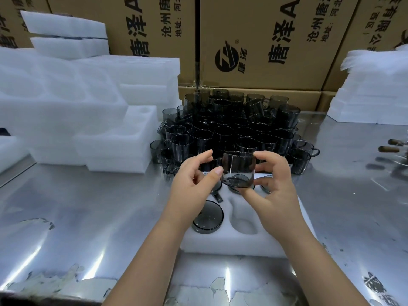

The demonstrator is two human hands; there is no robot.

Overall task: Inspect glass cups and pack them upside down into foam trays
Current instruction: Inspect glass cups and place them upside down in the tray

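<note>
One cup (238,166) in both hands (192,191) (276,184); others (207,218) inverted in foam tray (231,246).

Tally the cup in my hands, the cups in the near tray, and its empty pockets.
Smoky grey glass cup in left hand and right hand: 1
Upside-down grey glass cups in white foam tray: 4
Empty tray pockets showing: 1
Total: 6

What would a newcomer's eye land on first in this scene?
The smoky glass cup held mid-frame between the left hand and right hand, above a white foam tray. Behind it, a dense heap of dark glass cups crowds the steel table, with foam stacks at left.
</note>
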